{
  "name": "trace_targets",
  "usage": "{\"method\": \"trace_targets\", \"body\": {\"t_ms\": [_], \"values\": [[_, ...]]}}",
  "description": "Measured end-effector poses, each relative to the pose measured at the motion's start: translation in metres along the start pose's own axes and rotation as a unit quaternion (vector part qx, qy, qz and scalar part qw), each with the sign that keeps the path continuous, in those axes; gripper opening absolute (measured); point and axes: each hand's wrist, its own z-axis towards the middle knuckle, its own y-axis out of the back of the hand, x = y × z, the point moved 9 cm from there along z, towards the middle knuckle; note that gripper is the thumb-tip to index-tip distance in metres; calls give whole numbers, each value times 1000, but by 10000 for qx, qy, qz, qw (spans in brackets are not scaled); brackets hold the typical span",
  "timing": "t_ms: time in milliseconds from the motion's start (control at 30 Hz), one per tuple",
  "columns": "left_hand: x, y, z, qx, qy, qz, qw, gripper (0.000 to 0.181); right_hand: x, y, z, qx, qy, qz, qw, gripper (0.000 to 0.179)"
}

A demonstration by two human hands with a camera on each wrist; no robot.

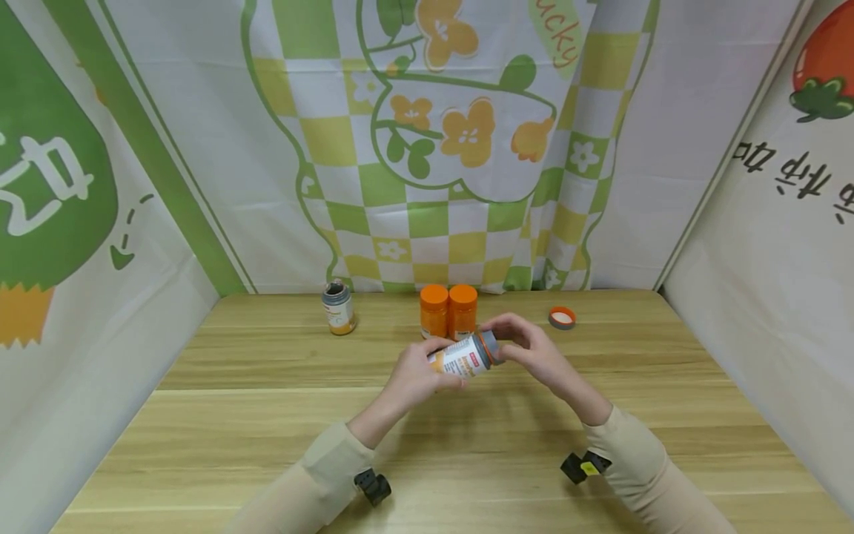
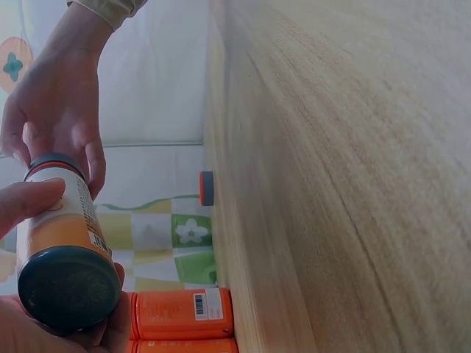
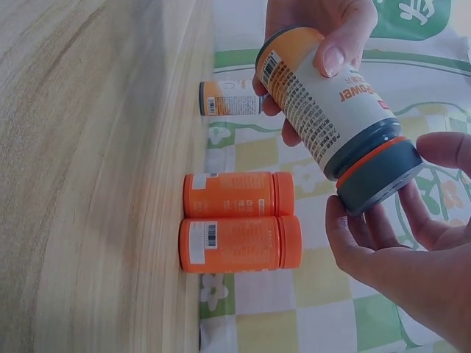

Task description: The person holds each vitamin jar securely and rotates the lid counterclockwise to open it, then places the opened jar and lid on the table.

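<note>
Left hand [image 1: 412,377] curls round the body of a white-and-orange bottle [image 1: 460,361], while the right hand [image 1: 535,357] grasps its grey cap [image 1: 491,345] between thumb and fingers. Bottle and cap are tilted, held up above the table [image 1: 300,430] — just on the person's side of the two orange jars [image 1: 435,313]. Left of those jars stands an uncapped bottle [image 1: 339,310]; to their right lies a loose lid [image 1: 562,318] — hollow side up.

Along the far edge of my bench [image 1: 253,415], two jars [image 1: 435,315] stand side by side, a standing bottle [image 1: 339,313] well to their left, a lid [image 1: 562,318] to their right. Nearer me, in my fingers [image 1: 512,325], a second bottle [image 1: 462,359] tilts above the bench.
</note>
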Motion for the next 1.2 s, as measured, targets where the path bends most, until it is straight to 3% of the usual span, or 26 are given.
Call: {"method": "trace_targets", "body": {"t_ms": [533, 867, 1200], "values": [[-3, -1, -1, -6, -90, 40, 10000, 58, -1, 1, 1, -77, -64, 64, 9999, 33], [-4, -1, 2, 25, -233, 221, 9995, 58, -18, 5, 6, -358, -1014, -194, 9940, 39], [-6, 1, 2, -35, -341, 518, 9981, 58, -38, 3, 3, 91, -2060, -643, 9764, 56]]}}
